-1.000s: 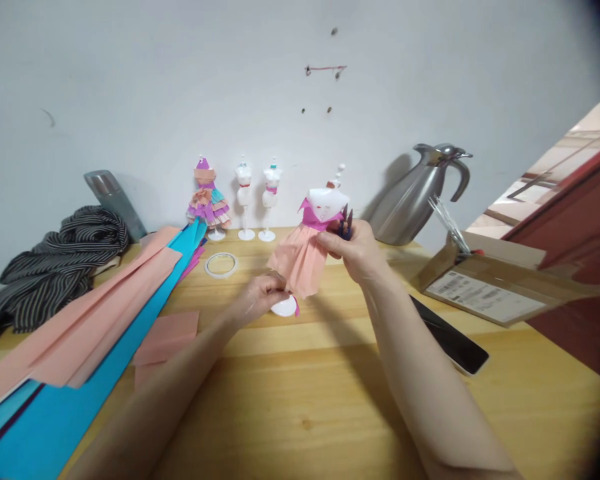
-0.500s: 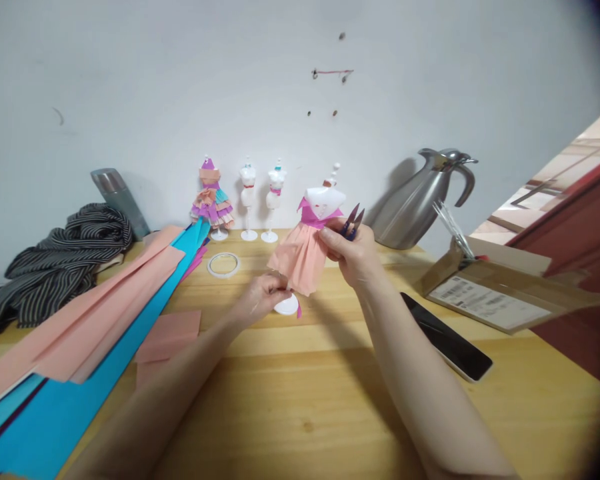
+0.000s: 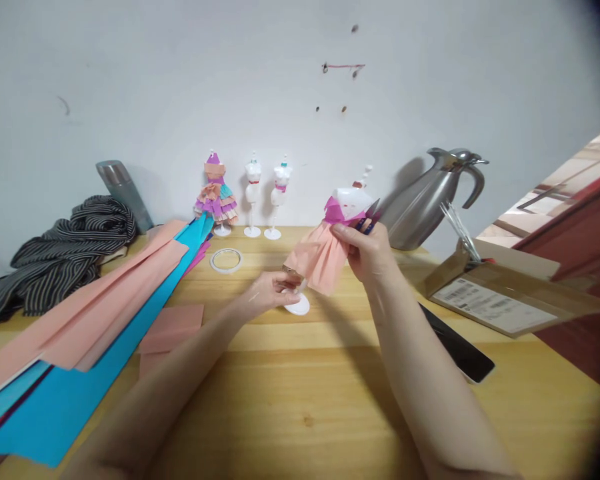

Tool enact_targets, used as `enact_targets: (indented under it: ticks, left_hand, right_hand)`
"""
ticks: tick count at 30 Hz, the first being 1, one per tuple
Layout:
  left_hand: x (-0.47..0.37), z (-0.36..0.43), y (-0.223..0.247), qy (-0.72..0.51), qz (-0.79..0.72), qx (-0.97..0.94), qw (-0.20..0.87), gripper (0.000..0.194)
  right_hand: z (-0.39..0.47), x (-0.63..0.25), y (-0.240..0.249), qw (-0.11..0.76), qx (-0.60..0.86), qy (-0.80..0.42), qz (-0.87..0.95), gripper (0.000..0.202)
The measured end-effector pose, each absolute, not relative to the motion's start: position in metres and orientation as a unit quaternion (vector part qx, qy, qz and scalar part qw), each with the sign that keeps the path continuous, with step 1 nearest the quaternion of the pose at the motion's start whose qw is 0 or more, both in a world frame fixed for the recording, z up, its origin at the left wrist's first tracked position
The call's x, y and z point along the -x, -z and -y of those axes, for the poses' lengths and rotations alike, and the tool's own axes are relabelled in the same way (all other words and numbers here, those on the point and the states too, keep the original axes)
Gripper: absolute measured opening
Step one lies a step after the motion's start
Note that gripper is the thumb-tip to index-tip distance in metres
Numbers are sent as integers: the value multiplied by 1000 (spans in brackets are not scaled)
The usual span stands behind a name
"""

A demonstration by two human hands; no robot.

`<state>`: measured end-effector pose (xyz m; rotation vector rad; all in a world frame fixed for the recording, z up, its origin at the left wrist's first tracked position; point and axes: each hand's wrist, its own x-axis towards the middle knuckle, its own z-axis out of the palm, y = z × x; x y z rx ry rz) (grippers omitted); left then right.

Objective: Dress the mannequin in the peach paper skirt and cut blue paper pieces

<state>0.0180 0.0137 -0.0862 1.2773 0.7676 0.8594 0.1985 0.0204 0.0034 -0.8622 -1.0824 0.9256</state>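
A small white dress-form mannequin [image 3: 353, 202] leans to the right in front of me, wearing a magenta paper top [image 3: 337, 212] and a pleated peach paper skirt [image 3: 325, 257]. My right hand [image 3: 367, 250] is closed at its waist, pinching the dress. The same hand also keeps hold of small scissors with dark blue handles [image 3: 364, 226], blades up. Low down, my left hand [image 3: 270, 293] has its fingers curled around the mannequin's stand, just above the round white base [image 3: 299, 305]. The skirt and fingers hide most of the pole.
Behind stand a mannequin in a ruffled paper dress [image 3: 216, 193] and two barer mannequins [image 3: 253, 193]. A tape roll [image 3: 226, 261], peach and blue paper sheets [image 3: 95, 333] and striped cloth [image 3: 75, 240] lie leftward. Rightward are a steel jug [image 3: 425, 207], a cardboard box [image 3: 495, 303] and a phone [image 3: 460, 347].
The mannequin's upper body has tipped further right, with my right hand moving along. My left hand and the base have shifted slightly right. The whole view has also turned a little.
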Motion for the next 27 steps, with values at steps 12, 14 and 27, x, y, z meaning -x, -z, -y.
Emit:
enact_targets:
  ticks: [12, 14, 27]
  left_hand:
    - [-33, 20, 51, -508, -415, -289, 697, 16]
    - [-37, 28, 43, -495, -390, -250, 735, 23]
    - [-38, 31, 40, -542, -366, -265, 709, 53]
  right_hand:
    - [-20, -200, -2, 681, 373, -380, 502, 32]
    - [-20, -199, -1, 676, 376, -380, 507, 31]
    - [-16, -192, -6, 676, 375, -397, 495, 26]
